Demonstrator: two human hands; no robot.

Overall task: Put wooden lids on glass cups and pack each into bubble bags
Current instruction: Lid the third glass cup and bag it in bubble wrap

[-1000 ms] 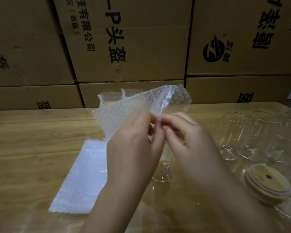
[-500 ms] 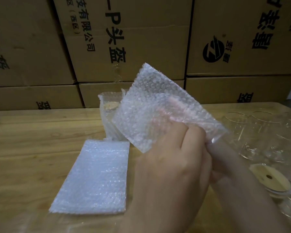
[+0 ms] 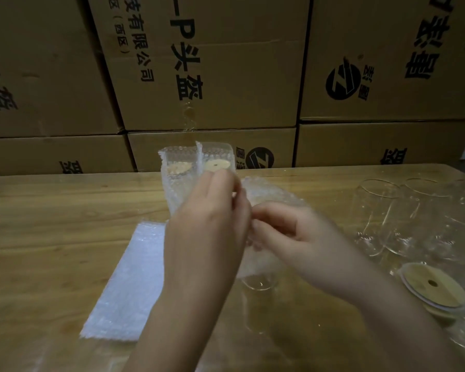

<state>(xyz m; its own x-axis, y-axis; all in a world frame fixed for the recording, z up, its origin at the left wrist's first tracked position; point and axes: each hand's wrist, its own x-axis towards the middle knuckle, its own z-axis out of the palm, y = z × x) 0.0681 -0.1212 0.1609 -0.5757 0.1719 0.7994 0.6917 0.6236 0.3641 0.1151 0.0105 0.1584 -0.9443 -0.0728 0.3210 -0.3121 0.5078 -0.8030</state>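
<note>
My left hand (image 3: 210, 232) and my right hand (image 3: 287, 232) meet at mid-table and pinch the edge of a clear bubble bag (image 3: 269, 194), which droops between and behind them. Below the hands the base of a glass cup (image 3: 258, 284) shows on the table. Two packed cups in bubble bags (image 3: 196, 165) stand upright behind the hands, wooden lids visible inside. A stack of flat bubble bags (image 3: 129, 280) lies to the left. Wooden lids with a centre hole (image 3: 432, 288) are stacked at right.
Several empty glass cups (image 3: 387, 216) stand at the right of the wooden table (image 3: 51, 224). A wall of stacked cardboard boxes (image 3: 212, 63) rises just behind the table's far edge.
The bubble bag was lifted up and spread out half a second ago; it is now lowered and both hands pinch its edge together at the middle. The packed cups behind are uncovered again.
</note>
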